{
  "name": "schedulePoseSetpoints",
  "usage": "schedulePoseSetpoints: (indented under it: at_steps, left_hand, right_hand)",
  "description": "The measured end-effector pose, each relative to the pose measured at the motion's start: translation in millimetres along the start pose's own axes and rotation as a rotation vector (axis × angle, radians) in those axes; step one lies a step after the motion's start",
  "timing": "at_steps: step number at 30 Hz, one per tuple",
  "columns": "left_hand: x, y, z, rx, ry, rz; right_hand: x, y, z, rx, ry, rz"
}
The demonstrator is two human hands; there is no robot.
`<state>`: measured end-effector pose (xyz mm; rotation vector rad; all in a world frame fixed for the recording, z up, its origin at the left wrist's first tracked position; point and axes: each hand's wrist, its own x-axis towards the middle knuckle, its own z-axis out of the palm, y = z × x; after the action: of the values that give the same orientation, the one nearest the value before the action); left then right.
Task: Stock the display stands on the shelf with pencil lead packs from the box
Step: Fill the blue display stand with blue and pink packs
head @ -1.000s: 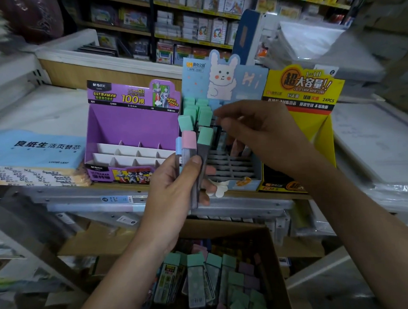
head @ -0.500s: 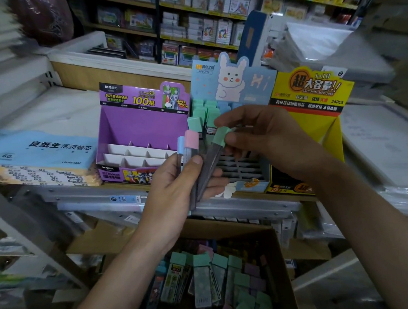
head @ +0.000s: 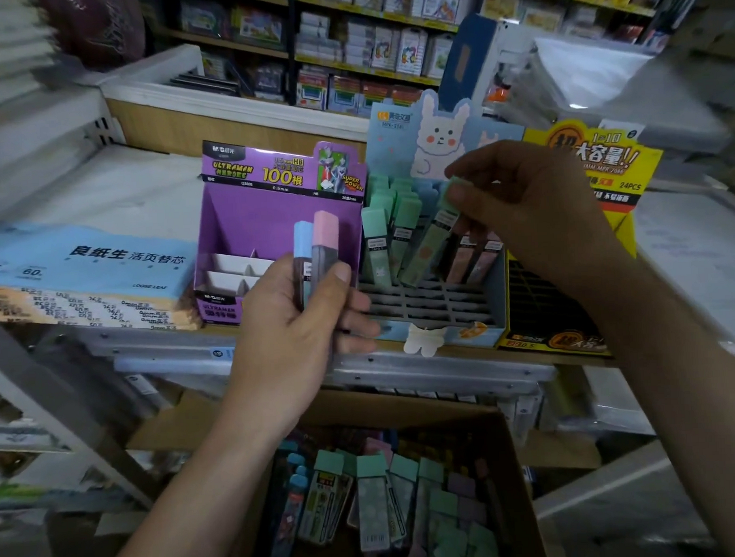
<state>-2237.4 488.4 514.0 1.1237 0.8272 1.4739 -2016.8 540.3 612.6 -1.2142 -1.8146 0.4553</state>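
The left hand [head: 288,336] grips two slim lead packs upright between thumb and fingers: a pink-capped clear pack [head: 325,248] and, touching it on its left, a blue-capped clear pack [head: 302,249]. The right hand [head: 535,212] pinches the top of a green-capped lead pack [head: 429,246], which leans to the right with its lower end down in the grid of the light-blue cardboard display stand with a white bunny header [head: 394,155]. In that stand, more green-capped packs [head: 378,235] fill the left-hand slots and a few pinkish packs [head: 479,263] lean under the right hand; the front rows of the grid show bare.

All three stands sit along the front edge of the grey metal shelf [head: 424,370]. A purple cardboard display stand with white dividers [head: 270,217] stands just beside the bunny stand on the left, behind the left hand, and a yellow and black display stand [head: 605,158] on the right. A blue-wrapped stack of loose-leaf paper [head: 83,265] lies toward the shelf's left end. Below the shelf's front edge an open brown cardboard box [head: 384,408] holds many loose lead packs [head: 371,501], mostly green-capped.
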Motion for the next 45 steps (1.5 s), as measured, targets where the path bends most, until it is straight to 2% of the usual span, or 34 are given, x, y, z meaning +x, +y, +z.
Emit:
schedulePoseSetpoints:
  at_steps: [6, 18, 21, 26, 31, 38, 45]
  left_hand:
    - [1.5, 0.1, -6.9, 0.076, -0.009, 0.049]
    - [4.4, 2.5, -9.5, 0.056, -0.019, 0.017]
    - [4.9, 2.8, -10.2, 0.055, -0.025, 0.012]
    - [5.0, 3.3, -9.7, 0.047, -0.025, 0.015]
    - [4.9, 4.9, -10.1, 0.041, -0.025, 0.021]
    - [3.3, 4.3, -10.7, 0.057, -0.025, 0.022]
    - [2.2, 4.0, -8.5, 0.064, -0.012, 0.018]
  right_hand:
    - [0.0, 0.8, 17.1, -0.139, -0.017, -0.031]
    - [-3.0, -22.7, 23.5, -0.078, -0.055, -0.060]
    - [-3.1, -26.6, 26.2, -0.114, -0.075, -0.120]
    - [4.3, -29.8, 31.6, -0.265, -0.179, -0.181]
    - [8.0, -27.5, 35.7, -0.228, -0.257, -0.156]
    - [11.9, -25.9, 32.1, -0.327, -0.189, -0.246]
    - [17.2, -20.0, 31.9, -0.408, -0.165, -0.241]
